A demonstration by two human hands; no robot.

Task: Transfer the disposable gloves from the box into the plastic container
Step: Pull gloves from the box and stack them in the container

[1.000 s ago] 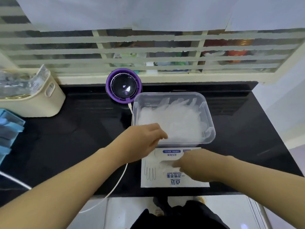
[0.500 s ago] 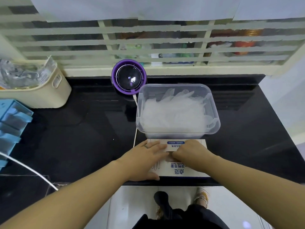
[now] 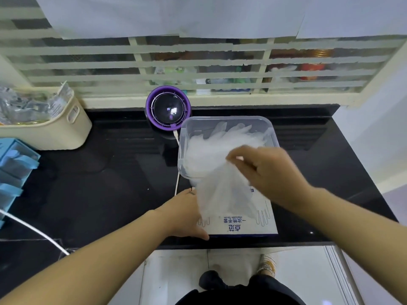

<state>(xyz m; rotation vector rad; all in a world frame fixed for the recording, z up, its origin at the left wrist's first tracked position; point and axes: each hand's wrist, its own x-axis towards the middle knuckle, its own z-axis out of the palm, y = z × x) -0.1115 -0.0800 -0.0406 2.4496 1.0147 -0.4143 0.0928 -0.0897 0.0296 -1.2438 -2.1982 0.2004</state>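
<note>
Since half a second ago the right hand [image 3: 267,172] has risen off the box [image 3: 240,221] and now hangs over the near rim of the plastic container [image 3: 226,121], fingers pinched on a clear glove [image 3: 220,194] that trails down toward the box top. Left to right: cream basket [image 3: 55,128] at the far-left corner of the table [image 3: 99,183]; left hand [image 3: 182,214] pressed flat on the left end of the box, steadying it, clasping nothing; box at the near edge; container just behind it, already holding a heap of gloves [image 3: 211,150]. Step in hand: mid-transfer, one glove drawn, not yet dropped. Whether its tail is free of the box slot cannot be told. Next move, by judgement: carry the glove forward over the heap and let go, left hand holding the box down.
</note>
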